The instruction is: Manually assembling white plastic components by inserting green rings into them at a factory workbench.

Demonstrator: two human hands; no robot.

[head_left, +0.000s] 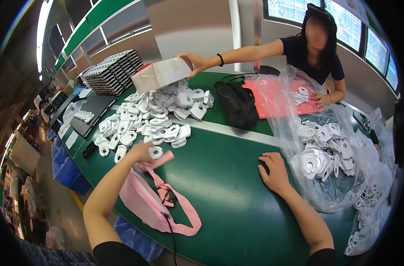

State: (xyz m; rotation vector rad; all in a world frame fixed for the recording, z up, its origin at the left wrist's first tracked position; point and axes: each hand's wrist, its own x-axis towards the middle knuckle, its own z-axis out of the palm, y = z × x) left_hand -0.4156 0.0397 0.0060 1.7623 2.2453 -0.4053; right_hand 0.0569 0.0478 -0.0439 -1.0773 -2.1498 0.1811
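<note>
My left hand (140, 152) reaches to the near edge of a heap of white plastic parts (153, 115) on the green table (219, 195); its fingers curl over one white part (156, 152). A pink strap (160, 160) lies just under that hand. My right hand (274, 172) rests flat and empty on the table, beside a clear plastic bag (330, 159) full of the same white parts. Across the table, another person's hand (194, 62) tips a white box (161, 74) over the heap.
A pink mesh bag (144, 201) with straps hangs at the near table edge. A black bag (237, 104) and a pink sheet (273, 97) lie beyond the table's metal strip. Stacked dark trays (113, 73) stand far left. More bagged parts (366, 213) lie right.
</note>
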